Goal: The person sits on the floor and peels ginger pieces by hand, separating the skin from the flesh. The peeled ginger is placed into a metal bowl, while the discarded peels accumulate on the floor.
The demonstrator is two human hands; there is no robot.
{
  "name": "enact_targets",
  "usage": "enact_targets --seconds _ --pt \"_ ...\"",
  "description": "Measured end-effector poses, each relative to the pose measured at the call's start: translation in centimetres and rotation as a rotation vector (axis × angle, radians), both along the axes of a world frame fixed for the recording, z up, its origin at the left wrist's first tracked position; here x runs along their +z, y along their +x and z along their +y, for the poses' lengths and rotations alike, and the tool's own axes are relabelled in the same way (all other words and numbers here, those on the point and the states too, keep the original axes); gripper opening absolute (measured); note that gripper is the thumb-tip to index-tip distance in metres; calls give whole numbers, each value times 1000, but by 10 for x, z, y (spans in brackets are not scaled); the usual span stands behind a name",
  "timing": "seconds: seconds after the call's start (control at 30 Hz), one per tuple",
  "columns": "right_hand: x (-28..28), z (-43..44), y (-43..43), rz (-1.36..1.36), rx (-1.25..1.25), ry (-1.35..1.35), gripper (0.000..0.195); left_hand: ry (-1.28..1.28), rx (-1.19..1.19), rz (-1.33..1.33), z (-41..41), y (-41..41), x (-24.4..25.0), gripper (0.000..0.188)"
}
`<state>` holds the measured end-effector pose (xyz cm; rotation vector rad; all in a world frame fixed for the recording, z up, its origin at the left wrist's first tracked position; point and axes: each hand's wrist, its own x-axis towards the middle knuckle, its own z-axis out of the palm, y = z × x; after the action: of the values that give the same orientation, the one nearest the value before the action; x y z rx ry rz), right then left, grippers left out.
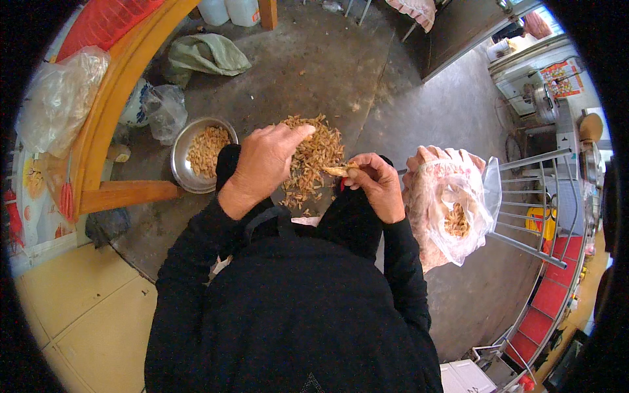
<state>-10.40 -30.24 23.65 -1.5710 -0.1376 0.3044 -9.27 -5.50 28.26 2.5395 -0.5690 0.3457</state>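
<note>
My right hand [376, 184] pinches a long, dry tan pod [338, 171] between thumb and fingers, with its pale tip pointing left. My left hand [268, 159] is bent over the near-left side of a heap of dry brown husks [324, 147] on the floor. Its thumb and palm side are hidden, so I cannot tell whether it holds anything. Left of that hand, a steel bowl [179, 169] contains small tan pieces [206, 150]. On my right, a clear plastic bag [462, 245] lies open with tan pods [457, 221] inside.
The bag rests on a pink frilled seat cover [417, 196] over a metal-framed chair [533, 250]. A wooden table frame [130, 196] stands at left. A green woven sack [211, 54] lies on the concrete floor [319, 69]. A dark door [457, 37] stands ajar at upper right.
</note>
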Motion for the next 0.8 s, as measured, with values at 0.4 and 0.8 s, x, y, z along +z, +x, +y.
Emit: enact_targets --seconds 0.4,0.8 --pt "20 15 -8 123 -3 197 22 -96 -225 -68 -32 -14 -10 21" --pt "9 21 -9 -255 -23 -149 9 -346 -181 133 -33 -13 -15 13"
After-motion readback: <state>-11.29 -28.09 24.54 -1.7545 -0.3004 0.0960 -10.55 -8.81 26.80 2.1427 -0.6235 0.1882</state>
